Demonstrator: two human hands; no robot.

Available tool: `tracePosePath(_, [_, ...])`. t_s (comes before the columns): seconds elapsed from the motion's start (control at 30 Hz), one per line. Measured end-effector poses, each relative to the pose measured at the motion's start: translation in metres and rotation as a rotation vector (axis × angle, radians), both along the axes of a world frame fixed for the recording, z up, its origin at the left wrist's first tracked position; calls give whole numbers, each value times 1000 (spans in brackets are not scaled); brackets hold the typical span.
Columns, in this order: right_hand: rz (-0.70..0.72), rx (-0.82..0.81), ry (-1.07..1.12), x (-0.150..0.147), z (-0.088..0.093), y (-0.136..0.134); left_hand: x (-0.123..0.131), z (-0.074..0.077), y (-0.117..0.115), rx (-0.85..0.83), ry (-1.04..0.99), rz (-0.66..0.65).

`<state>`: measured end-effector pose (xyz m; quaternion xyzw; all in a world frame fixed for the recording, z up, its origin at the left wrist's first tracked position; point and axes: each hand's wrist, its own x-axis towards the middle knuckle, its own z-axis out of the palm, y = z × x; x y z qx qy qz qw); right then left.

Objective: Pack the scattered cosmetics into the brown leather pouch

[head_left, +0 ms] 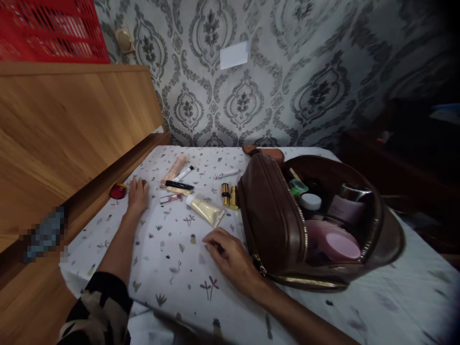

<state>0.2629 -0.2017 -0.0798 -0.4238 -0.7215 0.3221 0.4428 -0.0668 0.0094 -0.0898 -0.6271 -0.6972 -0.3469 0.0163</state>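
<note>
My left hand [137, 194] lies on the patterned tablecloth with its fingers stretched out, close beside a dark red, rounded item [118, 191]. My right hand [228, 254] rests loosely bent on the cloth, holding nothing visible, just left of an open brown toiletry bag [269, 211]. In the bag I see a pink container [338, 242], a silver-capped jar [350, 203] and a white lid [311, 201]. Between my hands lie a cream tube [205, 210], a lip gloss tube [171, 198], a black pen-like stick [178, 185], a peach tube [174, 167], a white stick [226, 174] and gold-and-black lipsticks [225, 194].
A wooden panel [79, 115] borders the table on the left, with a red plastic basket [53, 31] above it. Patterned wallpaper [244, 100] stands behind the table. A brown strap-like piece [271, 154] lies behind the bag. Dark furniture fills the right side.
</note>
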Motion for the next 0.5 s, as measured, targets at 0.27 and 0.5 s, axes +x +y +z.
tracePosePath(0.27, [1, 13, 7, 0, 3, 0, -3, 8, -2, -31, 74, -11])
tracePosePath(0.5, [-3, 7, 14, -1, 6, -2, 6, 23, -14, 18, 101, 50])
